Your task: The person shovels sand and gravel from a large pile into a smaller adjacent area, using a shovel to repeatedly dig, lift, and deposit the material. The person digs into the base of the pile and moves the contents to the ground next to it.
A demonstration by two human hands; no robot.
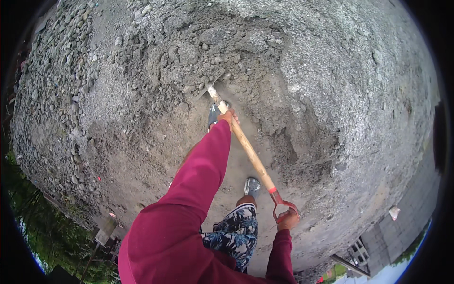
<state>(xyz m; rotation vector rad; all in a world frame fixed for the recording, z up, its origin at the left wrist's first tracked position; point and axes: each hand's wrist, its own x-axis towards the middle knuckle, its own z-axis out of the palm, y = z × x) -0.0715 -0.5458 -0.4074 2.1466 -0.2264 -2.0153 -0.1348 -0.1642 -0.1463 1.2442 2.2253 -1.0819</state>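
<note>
Closes left hand [229, 117] around a smooth, pale wooden-shafted shovel [250, 152] and right hand [288, 220] around its red D-shaped handle [276, 198], near right; slants it far, into lumpy, crumbly grey soil [189, 54].

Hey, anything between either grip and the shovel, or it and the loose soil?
Nothing visible: your left grip is around the shovel's wooden shaft, your right grip on its red D-handle, and its lower end meets loose soil.

pebbly grey ground [61, 71], green foliage [40, 215], pale sky [395, 273]
</note>
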